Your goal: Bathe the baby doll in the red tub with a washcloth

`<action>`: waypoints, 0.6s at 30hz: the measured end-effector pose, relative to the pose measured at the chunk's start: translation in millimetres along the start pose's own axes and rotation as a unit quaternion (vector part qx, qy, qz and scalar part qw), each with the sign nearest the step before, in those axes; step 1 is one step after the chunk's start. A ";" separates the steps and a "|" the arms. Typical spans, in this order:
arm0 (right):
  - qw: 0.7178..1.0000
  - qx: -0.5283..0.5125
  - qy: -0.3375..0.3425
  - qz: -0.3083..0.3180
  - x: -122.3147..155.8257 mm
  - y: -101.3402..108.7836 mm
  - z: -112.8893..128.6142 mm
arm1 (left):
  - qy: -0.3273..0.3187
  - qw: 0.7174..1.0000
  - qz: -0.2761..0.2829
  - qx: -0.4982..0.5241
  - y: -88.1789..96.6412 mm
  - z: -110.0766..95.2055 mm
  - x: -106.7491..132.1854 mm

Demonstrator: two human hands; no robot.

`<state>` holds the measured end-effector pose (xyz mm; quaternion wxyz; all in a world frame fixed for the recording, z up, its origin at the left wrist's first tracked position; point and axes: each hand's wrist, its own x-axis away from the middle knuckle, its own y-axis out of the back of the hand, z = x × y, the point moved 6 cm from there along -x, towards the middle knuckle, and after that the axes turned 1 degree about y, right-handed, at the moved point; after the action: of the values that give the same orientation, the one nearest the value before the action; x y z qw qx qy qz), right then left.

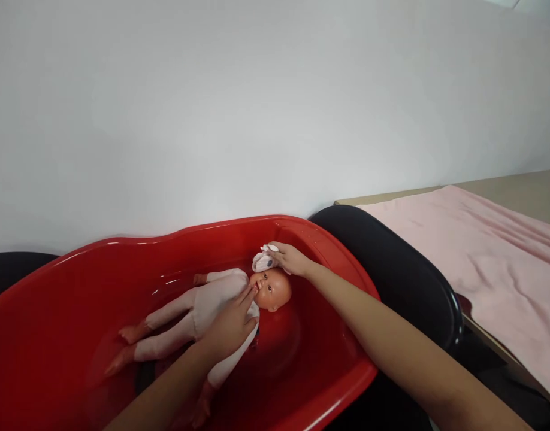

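Observation:
A baby doll (216, 296) with a pale cloth body lies on its back in a red baby bathtub (329, 263), its head towards the right end. My left hand (232, 326) rests on the doll's upper chest, fingers stretched out and fingertips at its chin and mouth. Pinched in my right hand (290, 258) is a crumpled white washcloth (263, 260) with a dark spot. The cloth is against the side of the doll's head, near the far cheek. Shallow water with light reflections surrounds the doll. A dark object (144, 376), partly hidden, sits beneath its legs.
Black chairs stand at both ends of the tub, one backrest (392, 263) at the right and one (18, 269) at the left. Further right, a pink blanket (486, 263) covers part of a wooden table (526, 194). A pale wall (239, 120) rises behind the tub.

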<state>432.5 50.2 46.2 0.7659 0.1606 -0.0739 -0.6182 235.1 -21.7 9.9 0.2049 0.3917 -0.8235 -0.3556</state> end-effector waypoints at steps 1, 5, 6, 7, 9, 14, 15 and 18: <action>1.000 0.007 -0.010 0.008 0.4 -1.6 -2.0 | 0.004 0.999 0.022 -0.029 -5.1 1.4 -0.2; 0.996 -0.012 -0.059 0.062 -7.5 -9.5 -14.2 | 0.021 0.994 0.063 -0.084 -13.6 4.8 0.5; 0.994 -0.009 -0.070 0.083 -11.2 -12.6 -16.3 | 0.018 0.994 0.066 -0.082 -13.9 4.1 1.0; 0.992 -0.002 -0.079 0.103 -14.9 -15.8 -17.6 | 0.017 0.995 0.067 -0.077 -13.7 3.6 1.4; 0.988 0.007 -0.085 0.131 -21.7 -21.7 -16.3 | 0.018 0.996 0.065 -0.064 -12.3 3.1 1.8; 0.978 0.055 -0.066 0.192 -21.7 -34.7 -7.9 | 0.002 0.996 0.078 -0.041 -9.6 -0.4 1.1; 0.972 0.089 -0.074 0.206 -19.3 -36.1 -9.9 | 0.001 0.996 0.083 -0.036 -9.2 -1.2 1.1; 0.951 0.158 -0.102 0.245 -13.4 -37.5 -19.4 | 0.006 0.994 0.102 -0.036 -8.8 -1.2 2.1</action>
<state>400.9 59.3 16.5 0.8471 0.1928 -0.2854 -0.4048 239.0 -27.7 4.2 0.2592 0.3001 -0.8446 -0.3597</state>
